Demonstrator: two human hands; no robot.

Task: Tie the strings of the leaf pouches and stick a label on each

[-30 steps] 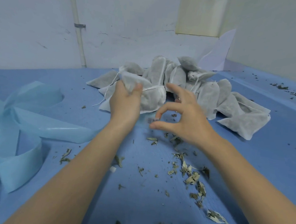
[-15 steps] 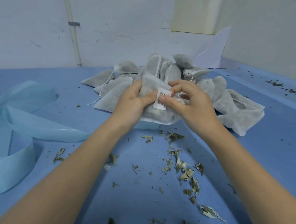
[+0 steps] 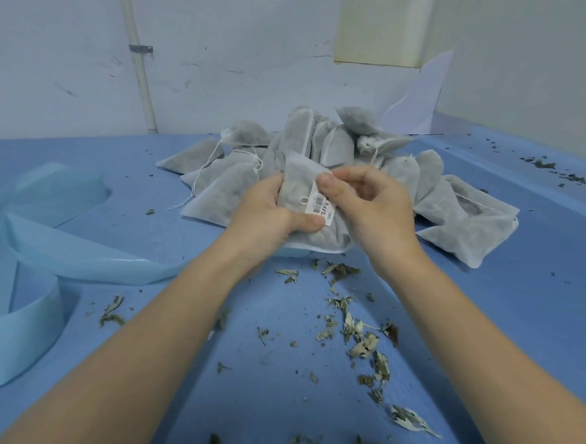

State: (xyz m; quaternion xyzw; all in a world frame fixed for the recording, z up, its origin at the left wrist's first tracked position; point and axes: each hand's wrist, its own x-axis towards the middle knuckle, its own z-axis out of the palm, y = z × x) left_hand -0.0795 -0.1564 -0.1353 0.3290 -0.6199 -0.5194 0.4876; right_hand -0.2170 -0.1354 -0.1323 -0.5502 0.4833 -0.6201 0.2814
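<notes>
Tabletop (image 3: 484,319) in blue, pouch pile (image 3: 341,146) heaped at the back, and I see my left hand (image 3: 268,213) gripping one leaf pouch (image 3: 297,187) in front of it while my right hand (image 3: 371,206) thumbs a barcode label (image 3: 321,208) onto its face.

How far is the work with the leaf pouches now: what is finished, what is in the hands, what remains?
Done: several pouches in the pile look cinched, strings trailing. In hand: the left hand grips one pouch while the right hand thumb presses a barcode label onto it. Left: no labels show on the piled pouches, though hidden sides cannot be judged; loose leaves lie on the blue table.
</notes>
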